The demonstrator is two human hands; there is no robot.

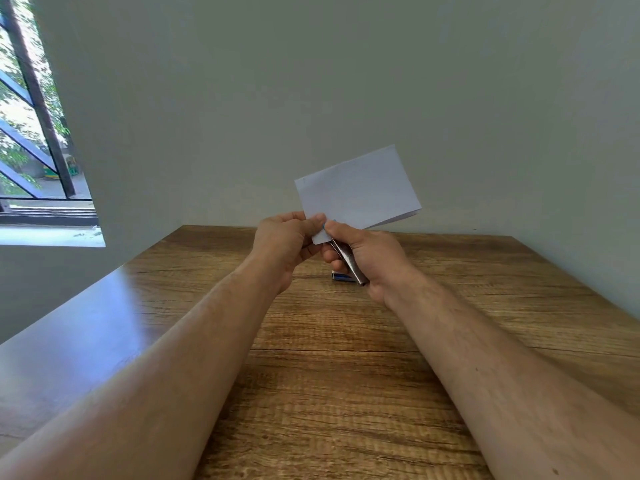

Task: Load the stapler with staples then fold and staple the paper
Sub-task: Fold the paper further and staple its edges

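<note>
Paper [360,192] centre frame: plain white, no print visible. Stapler [348,263] just below it: dark metallic grey body, small blue tip at its upper end. Small box [341,276] under the stapler: blue with a white edge. Bench [346,375] filling the lower frame: brown wood-grain pattern, darker streaks, glossy sheen at left. Wall [311,81] across the top: pale grey-green, plain. Window bars [34,98] upper left: dark, green foliage behind.

Paper [360,194], held above both hands: white, matt, smooth, with one crisp fold. Stapler [348,263], in the right hand [367,261]: bare metal, dull grey sheen, with a small blue plastic part at its tip. Desk [332,375] beneath the hands: wood-grain finish, brown, smooth; semi-gloss, with a pale reflection left of the left hand [284,247]. Wall [311,81] beyond the hands: painted, matt, even.
</note>
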